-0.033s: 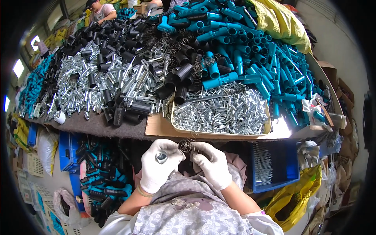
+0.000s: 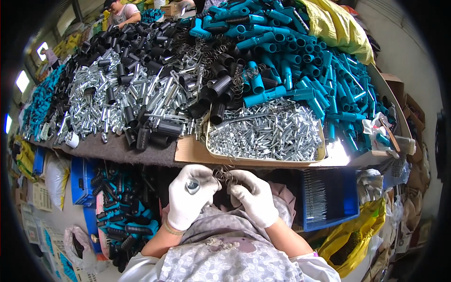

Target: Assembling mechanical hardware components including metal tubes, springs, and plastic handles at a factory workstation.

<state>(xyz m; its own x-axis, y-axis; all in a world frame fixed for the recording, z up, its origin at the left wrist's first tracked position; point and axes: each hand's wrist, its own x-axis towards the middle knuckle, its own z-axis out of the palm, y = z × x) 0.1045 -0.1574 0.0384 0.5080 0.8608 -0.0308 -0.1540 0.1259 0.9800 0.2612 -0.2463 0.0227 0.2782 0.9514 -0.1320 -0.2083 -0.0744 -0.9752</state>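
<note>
Both my white-gloved hands are together in front of my lap, just below the workbench edge. A dark coil spring runs between their fingertips. My left hand is closed, pinching the spring's left end. A round, shiny metal end of some part shows at the same hand, the rest of it hidden by the glove. My right hand has its thumb and forefinger curled closed on the spring's right end. Straight ahead on the bench stands a cream tray heaped with small metal pins.
Teal tubular housings are piled at the right, silver metal parts and black sleeves at the left. Beneath the bench are a blue bin with metal rods and a heap of teal-black handles. Another person works at the far left.
My left hand has risen very slightly, and the spring between my fingertips has shifted a little. My right hand stays in place.
</note>
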